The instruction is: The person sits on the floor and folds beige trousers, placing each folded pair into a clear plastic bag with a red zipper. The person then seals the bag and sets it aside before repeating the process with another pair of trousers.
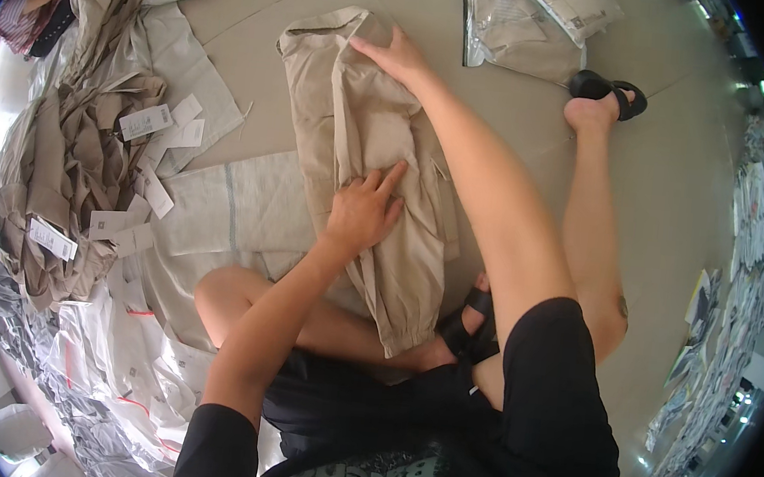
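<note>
A pair of beige trousers [382, 137] lies lengthwise in front of me, folded narrow, its gathered cuff [406, 342] close to my crossed leg. My left hand [366, 209] rests on the middle of the cloth with its fingers spread and pressed flat. At the far end, my right hand [397, 61] has hold of the trousers' edge, the thumb on top of the fabric; its other fingers are partly hidden. Part of the trousers lies over a pale woven sheet [220, 200] on the floor.
Brown garments with white tags [66, 180] are heaped at the left, above clear plastic bags [125, 379]. Bagged beige clothes [536, 23] lie at the far right, near my sandalled foot [602, 99]. Stacks of packages [735, 300] line the right side. Another person [36, 12] is at the far left.
</note>
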`<state>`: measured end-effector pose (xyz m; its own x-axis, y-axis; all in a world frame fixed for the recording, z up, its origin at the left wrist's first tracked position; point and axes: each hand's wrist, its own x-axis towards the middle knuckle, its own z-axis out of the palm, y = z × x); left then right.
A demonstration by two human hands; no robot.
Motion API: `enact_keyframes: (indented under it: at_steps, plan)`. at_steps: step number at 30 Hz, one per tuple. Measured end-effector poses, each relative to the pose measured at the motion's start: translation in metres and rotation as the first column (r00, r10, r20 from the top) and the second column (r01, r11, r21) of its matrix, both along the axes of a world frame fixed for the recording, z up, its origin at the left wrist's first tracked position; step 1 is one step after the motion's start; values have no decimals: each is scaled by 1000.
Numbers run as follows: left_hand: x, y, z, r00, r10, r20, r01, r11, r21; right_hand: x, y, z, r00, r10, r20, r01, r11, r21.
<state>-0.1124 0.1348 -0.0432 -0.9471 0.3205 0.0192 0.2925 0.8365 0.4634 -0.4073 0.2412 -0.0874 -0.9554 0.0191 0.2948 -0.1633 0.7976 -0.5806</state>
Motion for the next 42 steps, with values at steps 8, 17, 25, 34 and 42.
enact_keyframes:
  at_steps: [8,17,25,34,42]
  plan:
    - [-19,-32,-11,994,106,-38,-105,994,39,26,6,157,698,617,364,-239,679,-694]
    - [-9,-85,-58,954,-211,213,-23,655,755,250,147,209,445,838,315,-752,541,-377]
    - [49,-148,0,962,-223,159,191,962,195,319,185,135,508,789,346,-859,494,134]
    - [69,-80,17,632,246,735,-773,119,624,243,89,44,991,38,132,-11,980,-197]
    - [68,-57,-39,631,681,371,-746,403,530,248,62,2,961,-47,272,11,991,134]
